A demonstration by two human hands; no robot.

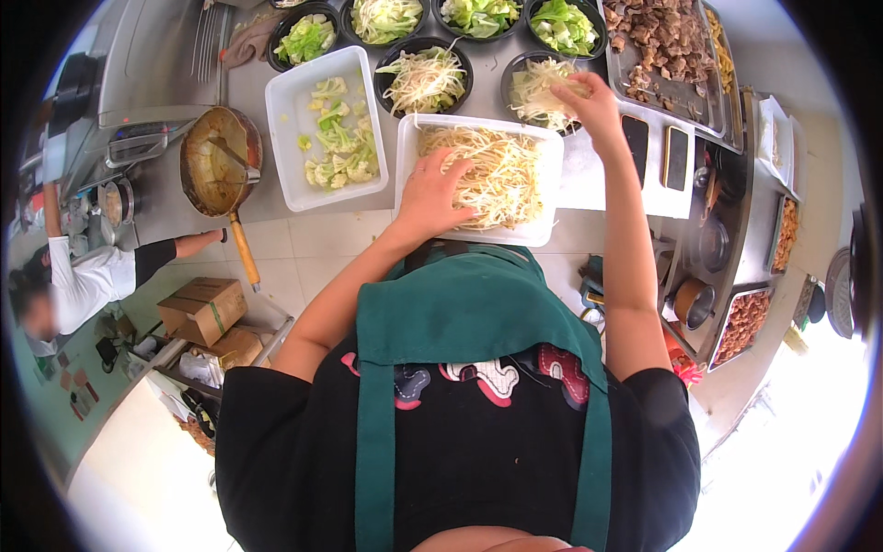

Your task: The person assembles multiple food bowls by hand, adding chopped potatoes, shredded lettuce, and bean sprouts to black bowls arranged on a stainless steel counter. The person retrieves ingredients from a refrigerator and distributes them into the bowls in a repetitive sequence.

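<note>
A white plastic tub (552, 172) heaped with bean sprouts (503, 183) stands at the counter's front edge, against the green apron. My left hand (436, 193) rests in that tub, fingers spread and partly sunk among the sprouts. Beyond the tub, to the right, is a round black bowl (511, 77) topped with sprouts. Over its right side, my right hand (585, 100) has its fingers bent around some pale sprouts (545, 90). Another black bowl (381, 86) just left of it holds sprouts over greens. To the left a second white tub (293, 138) contains cauliflower pieces (341, 165).
Several black bowls of chopped greens (479, 15) line the back. A steel tray (624, 76) of cooked meat sits at right, near two phones (635, 148) (675, 159). A wok (214, 159) has its wooden handle past the counter edge. Another person (96, 276) is at far left.
</note>
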